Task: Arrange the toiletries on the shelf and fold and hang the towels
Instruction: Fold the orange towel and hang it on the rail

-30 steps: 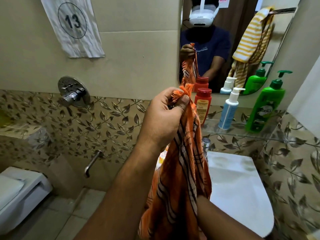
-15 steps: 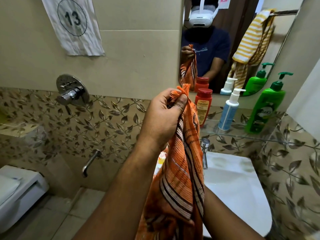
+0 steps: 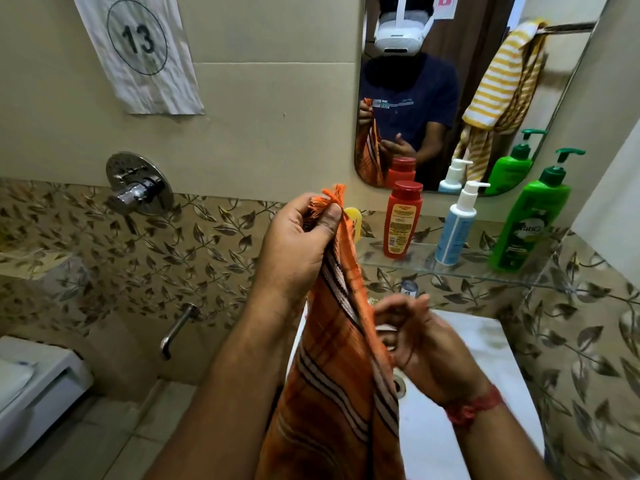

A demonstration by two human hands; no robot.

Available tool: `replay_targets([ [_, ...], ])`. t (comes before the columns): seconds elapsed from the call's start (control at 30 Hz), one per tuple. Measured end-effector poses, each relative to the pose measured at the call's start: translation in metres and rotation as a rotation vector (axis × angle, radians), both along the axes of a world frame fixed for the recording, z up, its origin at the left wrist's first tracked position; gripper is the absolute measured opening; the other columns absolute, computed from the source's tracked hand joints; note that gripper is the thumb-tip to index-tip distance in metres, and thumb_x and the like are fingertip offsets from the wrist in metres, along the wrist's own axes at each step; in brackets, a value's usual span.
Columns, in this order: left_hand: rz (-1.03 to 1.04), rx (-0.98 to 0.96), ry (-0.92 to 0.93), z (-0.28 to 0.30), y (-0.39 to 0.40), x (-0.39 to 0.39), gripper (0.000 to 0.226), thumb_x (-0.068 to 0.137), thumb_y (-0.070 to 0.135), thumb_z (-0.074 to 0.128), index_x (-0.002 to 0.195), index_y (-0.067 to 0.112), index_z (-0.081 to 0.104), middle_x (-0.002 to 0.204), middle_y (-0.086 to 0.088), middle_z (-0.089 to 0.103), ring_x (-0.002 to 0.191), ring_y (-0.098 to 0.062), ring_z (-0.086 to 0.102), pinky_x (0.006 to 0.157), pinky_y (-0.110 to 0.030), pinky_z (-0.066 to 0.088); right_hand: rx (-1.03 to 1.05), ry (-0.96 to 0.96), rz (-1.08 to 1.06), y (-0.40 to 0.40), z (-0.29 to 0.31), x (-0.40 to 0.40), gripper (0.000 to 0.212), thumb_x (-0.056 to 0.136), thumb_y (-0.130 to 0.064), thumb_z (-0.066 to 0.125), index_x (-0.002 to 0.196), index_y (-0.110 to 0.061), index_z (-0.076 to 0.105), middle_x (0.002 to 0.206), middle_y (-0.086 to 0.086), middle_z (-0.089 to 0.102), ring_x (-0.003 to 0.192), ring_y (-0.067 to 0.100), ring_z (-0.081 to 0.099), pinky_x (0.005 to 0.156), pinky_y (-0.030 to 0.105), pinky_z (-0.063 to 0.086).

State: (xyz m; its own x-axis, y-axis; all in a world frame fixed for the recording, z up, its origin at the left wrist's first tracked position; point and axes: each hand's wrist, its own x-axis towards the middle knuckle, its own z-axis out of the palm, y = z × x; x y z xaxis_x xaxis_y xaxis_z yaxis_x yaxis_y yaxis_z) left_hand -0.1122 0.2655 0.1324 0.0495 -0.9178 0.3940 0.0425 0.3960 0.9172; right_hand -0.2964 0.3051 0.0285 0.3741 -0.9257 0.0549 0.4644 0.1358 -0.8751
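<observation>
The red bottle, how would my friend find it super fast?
Look below the wall mirror to the clear glass shelf above the white sink. Three bottles stand in a row there. The red plastic bottle with a red cap and yellow label is leftmost, beside the white-and-blue pump bottle; it alone has no pump.

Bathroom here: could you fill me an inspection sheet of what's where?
Surface: glass shelf under the mirror.
Job's things: orange striped towel; red bottle, white pump bottle, green pump bottle upright on the shelf.
Clutter: yellow item behind the towel.
Grip: left hand pinches the towel's fringed top; right hand loosely curled beside it, blurred.
Cables: nothing seen.
Surroundings: white basin, wall tap, paper marked 13.
</observation>
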Motion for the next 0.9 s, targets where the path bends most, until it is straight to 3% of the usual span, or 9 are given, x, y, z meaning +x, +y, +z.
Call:
replay_targets([
  [0.07,-0.001,0.001,-0.04,-0.002,0.001,-0.004,0.016,0.098,0.02,0.064,0.085,0.028,0.071,0.075,0.01,0.072,0.071,-0.005,0.069,0.065,-0.022,0.054,-0.176,0.201,-0.199,0.003,0.029,-0.002,0.063,0.074,-0.07,0.07,0.106,-0.017,0.07,0.096,0.008,0.069,0.076,0.02,0.066,0.058,0.03,0.052],
  [0.17,-0.059,0.001,-0.109,-0.002,0.004,-0.017,0.008,0.098,0.019,0.065,0.092,0.02,0.07,0.084,0.001,0.075,0.079,-0.012,0.073,0.07,-0.028,0.06,-0.449,0.489,-0.426,0.006,0.059,0.011,0.021,0.09,-0.049,0.065,0.101,-0.032,0.068,0.097,-0.003,0.073,0.088,0.013,0.071,0.069,0.026,0.057],
  [0.3,-0.1,-0.016,-0.102,0.0,0.005,-0.022,0.011,0.092,0.023,0.07,0.093,0.011,0.071,0.089,-0.008,0.076,0.082,-0.017,0.073,0.073,-0.036,0.061,-0.572,0.699,-0.529,0.002,0.082,0.016,0.009,0.099,-0.027,0.06,0.093,-0.028,0.067,0.088,-0.003,0.071,0.085,0.015,0.07,0.073,0.041,0.059],
  [0.37,-0.086,-0.008,-0.035,0.0,0.002,-0.017,0.018,0.084,0.035,0.074,0.082,0.017,0.072,0.078,-0.004,0.075,0.073,-0.013,0.07,0.065,-0.035,0.06,-0.535,0.592,-0.577,0.001,0.086,0.005,0.013,0.098,-0.024,0.058,0.091,-0.023,0.069,0.089,0.003,0.072,0.088,0.02,0.07,0.079,0.045,0.058],
  [0.47,0.133,0.025,0.057,-0.002,-0.012,-0.002,0.018,0.082,0.042,0.071,0.075,0.025,0.07,0.068,0.009,0.072,0.059,-0.005,0.063,0.056,-0.026,0.051,-0.344,0.119,-0.602,0.002,0.093,-0.016,0.019,0.098,-0.024,0.053,0.093,-0.017,0.07,0.093,0.014,0.076,0.089,0.027,0.074,0.079,0.04,0.061],
  [0.53,0.308,0.047,0.157,-0.004,-0.023,0.011,0.018,0.092,0.036,0.069,0.079,0.023,0.066,0.062,0.014,0.068,0.054,-0.001,0.058,0.054,-0.023,0.048,-0.308,0.085,-0.618,0.005,0.097,-0.039,0.027,0.101,-0.024,0.049,0.091,-0.016,0.073,0.088,0.009,0.078,0.081,0.022,0.076,0.069,0.032,0.061],
  [0.73,0.54,0.028,0.274,0.001,-0.028,0.039,0.02,0.1,0.032,0.061,0.082,0.026,0.061,0.072,0.012,0.063,0.061,-0.004,0.056,0.066,-0.029,0.049,-0.342,1.628,-0.704,-0.004,0.102,-0.106,0.029,0.094,-0.054,0.054,0.075,-0.032,0.058,0.081,-0.002,0.069,0.061,0.005,0.055,0.051,0.025,0.037],
  [0.83,0.439,-0.019,0.264,0.011,-0.019,0.026,0.016,0.102,0.027,0.058,0.087,0.025,0.06,0.07,0.014,0.065,0.058,0.001,0.058,0.059,-0.023,0.05,-0.309,1.406,-0.47,-0.001,0.1,-0.069,0.01,0.09,-0.057,0.056,0.093,-0.047,0.055,0.079,-0.017,0.065,0.057,-0.003,0.065,0.042,0.009,0.039],
  [0.9,0.32,-0.06,0.248,0.017,-0.011,0.008,0.015,0.103,0.024,0.056,0.089,0.022,0.06,0.061,0.016,0.065,0.052,0.005,0.058,0.049,-0.015,0.048,-0.347,1.196,-0.27,-0.002,0.091,-0.033,0.037,0.081,-0.064,0.057,0.115,-0.049,0.056,0.089,-0.016,0.07,0.068,-0.007,0.069,0.049,0.008,0.047],
])
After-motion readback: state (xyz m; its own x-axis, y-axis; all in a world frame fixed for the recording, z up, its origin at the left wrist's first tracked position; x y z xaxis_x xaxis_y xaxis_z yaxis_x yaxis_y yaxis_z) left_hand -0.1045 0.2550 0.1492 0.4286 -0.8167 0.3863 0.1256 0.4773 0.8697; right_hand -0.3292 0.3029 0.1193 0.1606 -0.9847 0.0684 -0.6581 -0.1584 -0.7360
